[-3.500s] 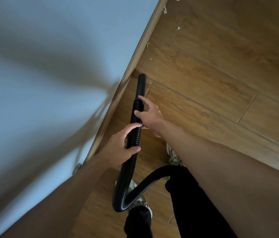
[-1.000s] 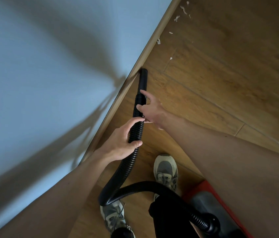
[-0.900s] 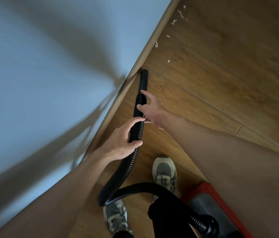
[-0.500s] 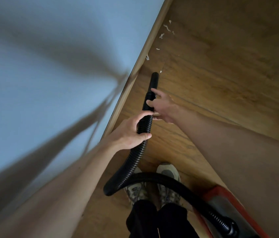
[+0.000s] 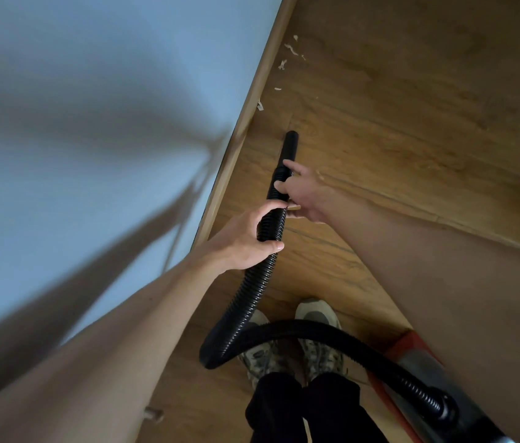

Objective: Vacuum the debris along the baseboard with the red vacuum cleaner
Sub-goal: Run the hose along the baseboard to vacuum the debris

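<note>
Wood-plank floor (image 5: pixel 412 129) beside a pale wall (image 5: pixel 92 107), with both hands on the vacuum hose.

Black ribbed hose (image 5: pixel 252 292) ends in a smooth nozzle (image 5: pixel 290 145) that points along the floor near the wooden baseboard (image 5: pixel 252 100). Pale debris (image 5: pixel 290 49) lies scattered ahead of the nozzle, close to the baseboard and apart from the tip. Right hand (image 5: pixel 303 193) is closed around the hose just behind the nozzle. Left hand (image 5: pixel 245 238) is wrapped around the ribbed section directly below it. Hose loops down past two shoes (image 5: pixel 316 318) and joins the red vacuum cleaner (image 5: pixel 412 350) at the lower right, partly hidden by the right forearm.
</note>
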The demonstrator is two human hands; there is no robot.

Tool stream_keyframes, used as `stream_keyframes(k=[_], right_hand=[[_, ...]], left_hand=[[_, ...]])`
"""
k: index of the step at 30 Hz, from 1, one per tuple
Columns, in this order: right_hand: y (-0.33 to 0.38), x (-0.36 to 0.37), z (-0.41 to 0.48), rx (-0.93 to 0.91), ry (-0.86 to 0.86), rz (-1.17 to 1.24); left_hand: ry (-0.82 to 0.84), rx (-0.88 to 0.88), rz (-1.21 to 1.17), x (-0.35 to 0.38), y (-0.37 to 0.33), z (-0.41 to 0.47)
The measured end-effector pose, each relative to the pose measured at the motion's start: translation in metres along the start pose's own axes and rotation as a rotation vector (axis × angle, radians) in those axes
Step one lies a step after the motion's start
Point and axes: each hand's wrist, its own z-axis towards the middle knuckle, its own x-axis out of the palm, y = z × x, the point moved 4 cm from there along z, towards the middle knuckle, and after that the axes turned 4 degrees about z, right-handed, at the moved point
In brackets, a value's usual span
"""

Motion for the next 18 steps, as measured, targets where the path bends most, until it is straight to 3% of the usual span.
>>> stream_keyframes(k=[18], right_hand=[[0.028,0.023,0.007,-0.011,0.070,-0.061]], left_hand=[[-0.070,-0.078,-0.042,-0.029,0.003,-0.001]])
